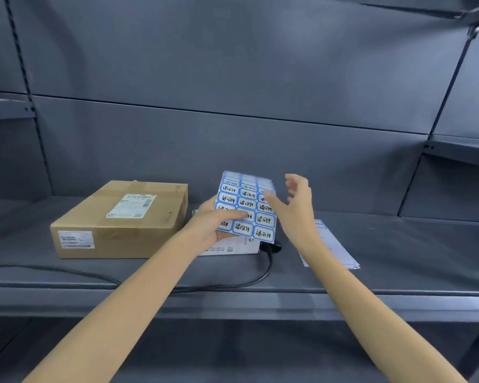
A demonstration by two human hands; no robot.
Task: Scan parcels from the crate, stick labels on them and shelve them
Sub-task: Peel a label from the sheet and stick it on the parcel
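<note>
My left hand [216,222] grips a sheet of blue-bordered labels [246,205] with black writing, thumb across its front, held upright above the shelf. My right hand [291,205] is at the sheet's right edge, thumb touching a label, the other fingers spread and relaxed. Under the sheet lies a small white parcel [233,248], mostly hidden. A brown cardboard parcel [122,219] with a white shipping label lies flat on the grey shelf [398,261] to the left.
Another label sheet [335,247] lies flat on the shelf to the right, partly behind my right forearm. A black cable [249,283] runs along the shelf's front from a dark device [271,247] beside the white parcel. Grey shelving stands around.
</note>
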